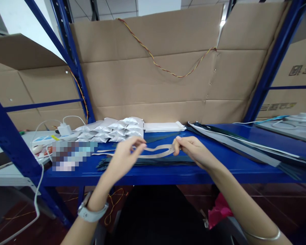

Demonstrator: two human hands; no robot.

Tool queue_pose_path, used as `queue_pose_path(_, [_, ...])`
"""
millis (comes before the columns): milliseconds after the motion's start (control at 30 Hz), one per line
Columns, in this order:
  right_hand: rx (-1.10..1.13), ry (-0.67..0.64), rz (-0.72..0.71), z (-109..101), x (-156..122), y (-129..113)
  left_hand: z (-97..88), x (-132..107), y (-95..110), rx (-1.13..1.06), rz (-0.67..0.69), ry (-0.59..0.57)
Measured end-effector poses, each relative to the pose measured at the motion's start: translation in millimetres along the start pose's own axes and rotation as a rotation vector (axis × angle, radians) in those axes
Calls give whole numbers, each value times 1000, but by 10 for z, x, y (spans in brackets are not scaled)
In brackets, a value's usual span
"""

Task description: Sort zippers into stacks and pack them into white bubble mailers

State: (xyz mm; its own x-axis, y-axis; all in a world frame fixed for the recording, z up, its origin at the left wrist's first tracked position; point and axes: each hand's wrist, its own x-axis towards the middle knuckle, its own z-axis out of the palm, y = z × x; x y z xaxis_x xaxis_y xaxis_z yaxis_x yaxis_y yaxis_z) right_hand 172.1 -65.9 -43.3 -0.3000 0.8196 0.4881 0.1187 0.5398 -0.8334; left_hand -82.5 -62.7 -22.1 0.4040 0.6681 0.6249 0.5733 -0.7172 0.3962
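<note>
A narrow pale strip (154, 156) runs in a loop between my hands, above the blue tabletop. My right hand (195, 149) is closed in a pinch on the strip's bent end. My left hand (127, 156) has thumb and forefinger together at the upper run of the strip, and the lower run passes behind that hand. Two thin pale ends stick out to its left. Under both hands lies a flat bundle of dark strips (165, 161) along the table's front edge. Another dark strip (163, 136) lies behind them.
Stacked silvery packets (117, 128) stand at the back, beside a flat white packet (164, 127). Long dark and grey strips (234, 143) spread across the right side. A white plug (64, 129) with cables sits at left. Blue posts (78, 68) and cardboard (148, 85) enclose the table (219, 175).
</note>
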Motion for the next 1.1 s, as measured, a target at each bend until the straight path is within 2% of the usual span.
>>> queue_pose_path(100, [89, -44, -34, 211, -18, -41, 251, -34, 290, -164, -7, -135])
queue_pose_path(233, [18, -57, -93, 329, -35, -104, 347, -65, 349, -143, 5, -80])
queue_pose_path(333, [-55, -67, -105, 343, -38, -107, 328, -65, 321, -190, 18, -51])
queue_pose_path(400, [-82, -79, -84, 347, -39, -76, 311, -64, 322, -188, 43, -78])
queue_pose_path(467, [-96, -28, -52, 350, -38, -29, 304, -68, 329, -141, 66, -119])
queue_pose_path(567, [-132, 29, 24, 348, -34, 22, 316, -84, 315, -10, 93, -140])
queue_pose_path(633, [-195, -58, 57, 344, -34, 18, 322, -98, 283, 143, 140, -150])
queue_pose_path(700, [-258, -139, 49, 344, -39, -14, 310, -110, 251, 319, 222, -174])
queue_pose_path(767, [-304, -144, 22, 349, -50, -55, 275, -119, 235, 447, 308, -199])
queue_pose_path(900, [-355, -122, -6, 349, -70, -107, 199, -113, 237, 514, 409, -217])
queue_pose_path(1000, [-396, -103, 0, 284, -66, -118, 155, -83, 185, 508, 391, -214])
queue_pose_path(1100, [-442, -68, 14, 95, -63, -144, 31, -38, 9, 539, 277, -192])
